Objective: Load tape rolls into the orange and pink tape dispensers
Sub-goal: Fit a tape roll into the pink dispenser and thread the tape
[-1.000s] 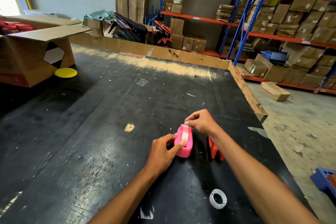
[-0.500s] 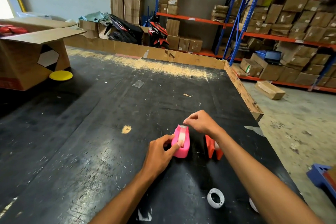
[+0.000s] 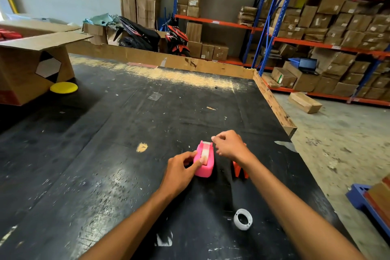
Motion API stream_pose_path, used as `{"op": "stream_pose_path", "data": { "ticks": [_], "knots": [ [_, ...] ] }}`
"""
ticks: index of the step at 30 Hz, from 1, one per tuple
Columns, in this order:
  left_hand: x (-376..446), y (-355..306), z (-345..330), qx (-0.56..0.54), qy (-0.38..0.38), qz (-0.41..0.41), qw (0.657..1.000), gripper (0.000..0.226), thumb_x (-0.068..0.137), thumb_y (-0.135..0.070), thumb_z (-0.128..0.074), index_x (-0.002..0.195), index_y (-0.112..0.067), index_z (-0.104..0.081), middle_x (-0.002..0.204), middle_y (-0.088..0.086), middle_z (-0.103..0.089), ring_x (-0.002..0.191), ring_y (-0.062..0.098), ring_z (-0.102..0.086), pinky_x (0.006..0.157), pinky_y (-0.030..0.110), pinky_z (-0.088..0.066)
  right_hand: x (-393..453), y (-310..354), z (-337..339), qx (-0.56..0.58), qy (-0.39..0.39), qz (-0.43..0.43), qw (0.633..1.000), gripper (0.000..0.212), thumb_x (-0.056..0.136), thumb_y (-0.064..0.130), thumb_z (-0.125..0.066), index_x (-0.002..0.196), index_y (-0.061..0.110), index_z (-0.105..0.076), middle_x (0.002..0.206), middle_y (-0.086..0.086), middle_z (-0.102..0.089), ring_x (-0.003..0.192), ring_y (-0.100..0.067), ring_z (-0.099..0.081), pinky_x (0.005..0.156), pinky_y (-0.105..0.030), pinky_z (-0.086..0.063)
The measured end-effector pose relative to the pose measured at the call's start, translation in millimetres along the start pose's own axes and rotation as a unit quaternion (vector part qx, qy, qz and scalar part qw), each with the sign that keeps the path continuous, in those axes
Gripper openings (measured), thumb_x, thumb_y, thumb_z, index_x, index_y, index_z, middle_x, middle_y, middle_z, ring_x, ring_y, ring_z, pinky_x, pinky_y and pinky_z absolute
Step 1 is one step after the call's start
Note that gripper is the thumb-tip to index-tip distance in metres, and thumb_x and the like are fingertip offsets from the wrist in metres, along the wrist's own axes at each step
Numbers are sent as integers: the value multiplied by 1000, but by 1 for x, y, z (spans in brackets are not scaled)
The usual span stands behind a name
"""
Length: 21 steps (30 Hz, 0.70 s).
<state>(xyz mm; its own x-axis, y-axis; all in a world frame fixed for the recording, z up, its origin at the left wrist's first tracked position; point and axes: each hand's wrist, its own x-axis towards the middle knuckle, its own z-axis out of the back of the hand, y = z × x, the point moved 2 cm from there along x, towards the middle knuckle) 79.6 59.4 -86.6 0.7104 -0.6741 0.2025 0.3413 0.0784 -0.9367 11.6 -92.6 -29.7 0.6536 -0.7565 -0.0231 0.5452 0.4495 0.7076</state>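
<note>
A pink tape dispenser (image 3: 205, 168) stands on the black table (image 3: 105, 154) with a tape roll (image 3: 204, 153) showing in its top slot. My left hand (image 3: 179, 172) grips its near left side, thumb pressed on the roll. My right hand (image 3: 229, 145) hovers just right of the dispenser's far cutter end, fingertips pinched; a tape end between them is too faint to confirm. The orange dispenser (image 3: 239, 171) sits right of the pink one, mostly hidden under my right wrist. A loose white tape roll (image 3: 242, 219) lies flat nearer to me.
An open cardboard box (image 3: 27, 65) and a yellow disc (image 3: 63, 87) sit at the table's far left. A cardboard rim (image 3: 272, 99) lines the far and right table edges. Shelving with cartons stands beyond, and a blue pallet (image 3: 363, 198) is on the floor at right.
My right hand has shifted from over the pink dispenser's top to just right of its far end. The left hand keeps its hold on the dispenser.
</note>
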Motion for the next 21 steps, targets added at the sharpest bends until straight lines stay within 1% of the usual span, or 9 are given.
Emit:
{"op": "stream_pose_path", "data": {
  "ticks": [1, 3, 5, 7, 10, 11, 13, 17, 21],
  "knots": [
    [1, 1, 1, 0, 12, 9, 1000, 35, 83, -29, -69, 115, -15, -68, 103, -9, -73, 94, 0, -66, 84, 8, -48, -3, -4, -2, 24, 6, -21, 999, 36, 85, 28, -55, 80, -6, -66, 65, -12, -62, 60, -21, -57, 70, -43, -55],
    [4, 3, 6, 3, 61, 21, 998, 47, 80, -25, -71, 125, -15, -61, 118, -5, -69, 105, 3, -64, 95, 17, -48, -11, -10, -7, 63, 34, -44, 997, 30, 86, 27, -55, 75, 0, -63, 67, -18, -63, 56, -24, -57, 63, -41, -53],
    [4, 3, 10, 31, 119, 6, 992, 56, 77, -24, -74, 130, -18, -56, 124, -8, -65, 111, 2, -62, 100, 21, -46, -17, -13, -11, 88, 48, -49, 994, 30, 88, 25, -53, 79, -2, -62, 72, -26, -67, 59, -26, -58, 62, -39, -49],
    [4, 0, 10, 45, 139, -17, 989, 56, 77, -23, -75, 130, -17, -56, 123, -8, -65, 111, 1, -62, 100, 20, -46, -19, -15, -13, 104, 32, -50, 993, 34, 83, 27, -53, 81, -5, -64, 78, -29, -72, 60, -25, -59, 65, -44, -53],
    [9, -5, 4, 32, 119, -32, 992, 53, 78, -25, -75, 126, -13, -59, 120, -4, -69, 108, 4, -64, 98, 24, -50, -15, -17, -8, 113, 0, -47, 993, 25, 67, 30, -51, 68, 8, -61, 64, -16, -66, 56, -20, -57, 72, -55, -56],
    [10, -7, 1, 25, 115, -37, 992, 48, 78, -22, -74, 124, -12, -62, 116, -4, -70, 105, 3, -66, 96, 24, -51, -14, -19, -6, 114, -6, -50, 992, 28, 64, 30, -50, 69, 4, -61, 62, -16, -66, 55, -19, -57, 73, -55, -56],
    [13, -10, -4, 22, 112, -40, 993, 41, 81, -19, -72, 120, -11, -64, 111, -6, -71, 102, 2, -67, 93, 23, -53, -11, -24, -6, 115, -16, -62, 991, 46, 59, 31, -50, 83, -7, -61, 62, -15, -68, 55, -20, -58, 73, -55, -57],
    [16, -7, -9, 25, 91, -33, 995, 40, 81, -22, -72, 117, -9, -66, 107, -4, -72, 101, 6, -67, 93, 27, -53, 2, -41, -13, 106, -30, -53, 993, 78, 46, 43, -43, 102, -11, -50, 61, -2, -52, 59, -14, -45, 65, -52, -55],
    [15, -8, -9, 32, 75, -31, 996, 36, 79, -20, -73, 114, -12, -68, 101, -2, -73, 95, 10, -69, 91, 32, -55, -1, -38, -13, 99, -27, -64, 993, 67, 53, 37, -46, 100, -9, -53, 61, -1, -53, 59, -15, -48, 72, -55, -57]
  ]
}}
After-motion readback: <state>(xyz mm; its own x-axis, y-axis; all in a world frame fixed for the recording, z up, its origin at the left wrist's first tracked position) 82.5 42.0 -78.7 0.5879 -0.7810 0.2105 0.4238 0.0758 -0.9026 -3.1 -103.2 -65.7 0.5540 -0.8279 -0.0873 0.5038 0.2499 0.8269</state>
